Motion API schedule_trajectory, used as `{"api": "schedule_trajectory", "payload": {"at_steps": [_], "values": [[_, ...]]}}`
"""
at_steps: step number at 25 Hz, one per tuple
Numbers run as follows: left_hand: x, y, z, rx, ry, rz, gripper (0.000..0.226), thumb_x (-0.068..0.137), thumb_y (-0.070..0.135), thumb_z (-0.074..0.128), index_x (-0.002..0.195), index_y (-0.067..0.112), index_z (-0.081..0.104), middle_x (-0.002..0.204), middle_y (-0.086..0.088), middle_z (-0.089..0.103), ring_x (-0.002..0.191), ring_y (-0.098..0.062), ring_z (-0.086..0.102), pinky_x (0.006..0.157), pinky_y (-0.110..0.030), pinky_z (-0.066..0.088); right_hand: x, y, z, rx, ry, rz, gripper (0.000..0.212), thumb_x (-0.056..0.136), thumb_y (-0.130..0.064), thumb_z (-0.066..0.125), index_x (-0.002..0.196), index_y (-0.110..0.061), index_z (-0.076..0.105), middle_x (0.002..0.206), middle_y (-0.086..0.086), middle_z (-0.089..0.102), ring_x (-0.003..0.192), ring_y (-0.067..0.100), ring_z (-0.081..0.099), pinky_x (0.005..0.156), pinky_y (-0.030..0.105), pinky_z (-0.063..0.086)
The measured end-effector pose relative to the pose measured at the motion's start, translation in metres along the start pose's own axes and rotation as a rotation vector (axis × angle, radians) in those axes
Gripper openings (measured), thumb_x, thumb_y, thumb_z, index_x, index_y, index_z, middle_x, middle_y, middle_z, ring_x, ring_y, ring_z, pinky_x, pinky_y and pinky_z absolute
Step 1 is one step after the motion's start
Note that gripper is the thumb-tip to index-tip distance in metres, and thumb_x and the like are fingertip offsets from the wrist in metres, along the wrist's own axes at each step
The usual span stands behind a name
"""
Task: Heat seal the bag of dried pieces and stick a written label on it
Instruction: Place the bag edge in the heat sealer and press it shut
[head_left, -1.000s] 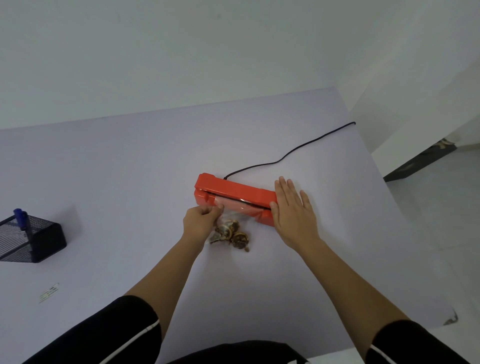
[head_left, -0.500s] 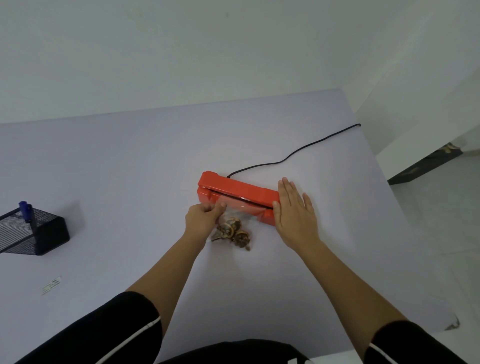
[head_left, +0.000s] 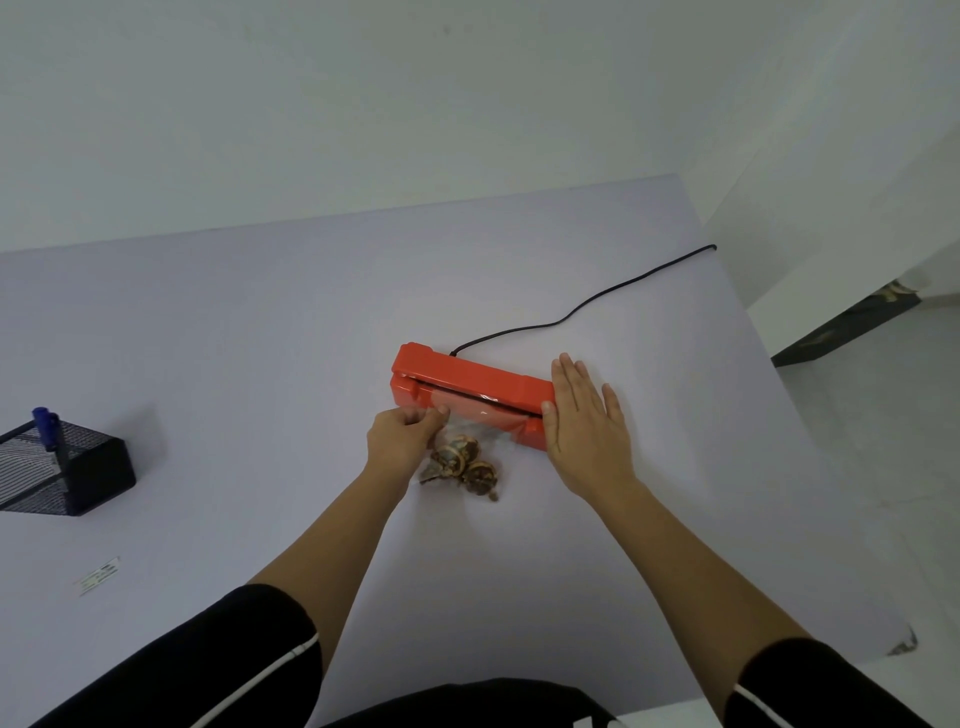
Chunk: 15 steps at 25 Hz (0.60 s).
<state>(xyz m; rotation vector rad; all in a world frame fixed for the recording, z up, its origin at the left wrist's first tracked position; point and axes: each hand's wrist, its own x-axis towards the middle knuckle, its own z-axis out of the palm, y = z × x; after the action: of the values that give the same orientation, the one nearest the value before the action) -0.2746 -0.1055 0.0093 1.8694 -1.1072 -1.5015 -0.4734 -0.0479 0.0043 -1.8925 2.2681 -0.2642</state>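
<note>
While flat, bag (head_left: 462, 460) mouth toward sealer (head_left: 470, 376)

Bag (head_left: 467, 462) before sealer (head_left: 467, 382), holder (head_left: 67, 467) left

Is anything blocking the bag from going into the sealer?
Nothing visible does. The bag's top edge already lies in the sealer's slot, pinched by the left hand; the right hand rests flat on the sealer's right end.

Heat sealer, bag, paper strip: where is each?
heat sealer (head_left: 467, 371), head view, top of the orange lid.
bag (head_left: 462, 460), head view, clear film over the dried pieces.
paper strip (head_left: 98, 576), head view, middle of the strip.
</note>
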Motion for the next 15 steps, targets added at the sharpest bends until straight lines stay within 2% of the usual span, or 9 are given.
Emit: {"api": "schedule_trajectory", "payload": {"at_steps": [5, 10, 15], "values": [[-0.001, 0.0004, -0.0001, 0.004, 0.006, 0.003, 0.033, 0.082, 0.028, 0.069, 0.086, -0.005, 0.068, 0.091, -0.023, 0.071, 0.077, -0.028, 0.065, 0.083, -0.044, 0.055, 0.0001, 0.0001, -0.0016, 0.002, -0.004, -0.006, 0.066, 0.09, -0.042, 0.001, 0.146, -0.011, 0.016, 0.155, 0.006, 0.021, 0.144, 0.02, 0.016, 0.114, 0.04, 0.011], [-0.0014, 0.0011, 0.0002, 0.014, 0.013, 0.011, 0.034, 0.082, 0.029, 0.068, 0.085, -0.005, 0.069, 0.091, -0.024, 0.071, 0.083, -0.036, 0.067, 0.084, -0.046, 0.055, 0.0004, 0.0004, -0.0012, 0.004, -0.002, 0.001, 0.064, 0.091, -0.041, 0.004, 0.145, -0.011, 0.018, 0.154, 0.007, 0.023, 0.143, 0.021, 0.017, 0.114, 0.041, 0.013], [-0.0025, 0.0021, 0.0002, 0.009, 0.001, 0.005, 0.028, 0.083, 0.028, 0.067, 0.082, 0.0, 0.068, 0.084, -0.017, 0.068, 0.076, -0.027, 0.063, 0.077, -0.037, 0.054, -0.0002, 0.0, -0.0019, 0.017, 0.001, -0.006, 0.064, 0.091, -0.041, 0.005, 0.145, -0.01, 0.019, 0.154, 0.007, 0.024, 0.143, 0.021, 0.018, 0.114, 0.041, 0.013]]}}
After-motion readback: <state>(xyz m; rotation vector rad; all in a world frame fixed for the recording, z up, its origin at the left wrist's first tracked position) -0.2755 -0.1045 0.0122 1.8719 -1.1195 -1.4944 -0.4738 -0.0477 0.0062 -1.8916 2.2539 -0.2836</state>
